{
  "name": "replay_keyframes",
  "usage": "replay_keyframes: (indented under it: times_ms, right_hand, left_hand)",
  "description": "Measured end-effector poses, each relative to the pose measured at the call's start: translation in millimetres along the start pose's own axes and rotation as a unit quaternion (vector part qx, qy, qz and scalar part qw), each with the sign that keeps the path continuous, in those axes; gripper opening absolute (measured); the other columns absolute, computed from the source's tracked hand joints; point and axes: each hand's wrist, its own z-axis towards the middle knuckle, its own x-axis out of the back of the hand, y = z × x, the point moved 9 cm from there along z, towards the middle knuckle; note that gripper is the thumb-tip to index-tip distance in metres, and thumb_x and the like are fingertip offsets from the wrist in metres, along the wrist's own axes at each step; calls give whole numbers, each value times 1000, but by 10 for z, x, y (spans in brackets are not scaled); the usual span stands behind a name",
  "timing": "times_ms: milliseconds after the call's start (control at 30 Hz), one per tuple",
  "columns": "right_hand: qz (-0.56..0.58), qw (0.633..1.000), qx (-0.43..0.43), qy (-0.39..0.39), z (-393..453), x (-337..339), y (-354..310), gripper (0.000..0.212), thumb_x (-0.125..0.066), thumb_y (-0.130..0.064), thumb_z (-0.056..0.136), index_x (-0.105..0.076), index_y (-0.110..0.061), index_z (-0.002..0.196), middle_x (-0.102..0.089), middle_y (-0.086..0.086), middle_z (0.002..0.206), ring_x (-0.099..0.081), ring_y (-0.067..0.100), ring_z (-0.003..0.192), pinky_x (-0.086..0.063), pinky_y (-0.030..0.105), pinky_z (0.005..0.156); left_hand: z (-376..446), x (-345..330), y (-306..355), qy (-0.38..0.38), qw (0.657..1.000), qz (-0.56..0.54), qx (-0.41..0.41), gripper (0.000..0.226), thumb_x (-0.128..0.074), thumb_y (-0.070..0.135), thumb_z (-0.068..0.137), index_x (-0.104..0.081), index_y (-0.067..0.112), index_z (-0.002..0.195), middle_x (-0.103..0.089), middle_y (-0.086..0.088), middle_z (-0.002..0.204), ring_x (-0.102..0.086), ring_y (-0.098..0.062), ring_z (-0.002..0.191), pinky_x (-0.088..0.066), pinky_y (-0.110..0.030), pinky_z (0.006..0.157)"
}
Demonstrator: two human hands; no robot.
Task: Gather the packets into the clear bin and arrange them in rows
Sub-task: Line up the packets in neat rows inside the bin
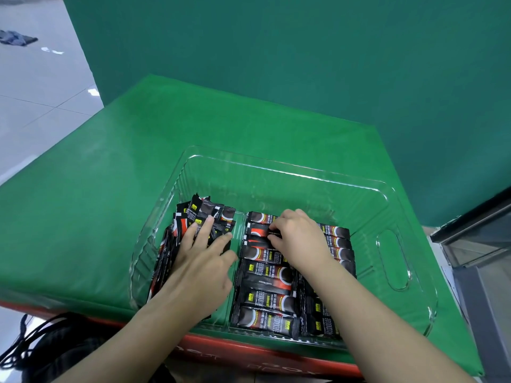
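Note:
A clear plastic bin (pixel 392 261) sits on a green cloth. Inside it lie many black-and-red coffee stick packets. On the left, a loose pile of packets (pixel 201 214) leans against the bin's left wall, and my left hand (pixel 204 261) rests flat on that pile with fingers spread. In the middle, a row of packets (pixel 265 297) lies side by side, running from near to far. My right hand (pixel 298 239) is over the far end of that row, its fingertips pinching a packet (pixel 260 232). More packets (pixel 340 239) show to the right of that hand.
The green cloth (pixel 110 205) covers a red-edged surface (pixel 249 352). A green backdrop (pixel 276 51) rises behind. Black cords (pixel 30 344) lie at the lower left, a grey cabinet (pixel 481 252) stands at the right, and tiled floor (pixel 36 87) shows at the upper left.

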Motion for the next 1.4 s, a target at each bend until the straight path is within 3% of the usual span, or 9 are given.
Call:
replay_keyframes:
  times_ms: [367,633,700,800,867,1400]
  right_hand:
    - [39,999,7,23,-11,72,-28,23,-55,-29,93,-67,-20,111,-60,0,105,-48,21,102,-42,32,82]
    - [48,993,62,-84,-160,-3,-71,36,-63,-42,86,-65,-23,116,-61,-4,112,-47,17,106,-41,33,92]
    - [36,993,68,-94,-211,-19,-100,40,-63,-44,85,-62,-24,120,-59,-4,115,-46,18,110,-41,33,94]
    - [6,993,79,-90,-242,-46,-152,38,-60,-40,88,-59,-24,123,-58,-3,118,-45,19,112,-39,33,93]
    - [3,994,77,-82,-238,-51,-160,37,-59,-37,89,-59,-23,124,-58,-2,119,-45,20,113,-39,34,92]
    - [3,996,55,-66,-196,-60,-124,35,-58,-33,90,-59,-21,123,-59,2,117,-47,23,112,-42,36,92]
  left_hand:
    - [-11,8,6,13,1000,13,-6,41,-43,29,90,-52,29,131,-22,1,158,8,-31,146,20,-45,107]
    - [1,13,12,25,999,20,-11,42,-44,30,90,-52,29,131,-22,1,158,7,-31,146,20,-45,107]
    - [-11,-2,0,29,999,33,-13,40,-47,30,87,-57,29,127,-28,0,155,1,-33,147,18,-45,108]
    - [-10,-58,-31,-3,999,40,-12,31,-66,29,66,-72,30,97,-60,-4,131,-36,-40,136,-2,-48,109]
    - [12,-86,-46,15,999,33,-14,30,-71,29,56,-74,30,86,-67,-4,118,-48,-40,126,-11,-49,106]
    - [15,-81,-56,50,998,36,-14,27,-64,31,52,-74,30,78,-70,-3,110,-55,-41,118,-19,-49,102]
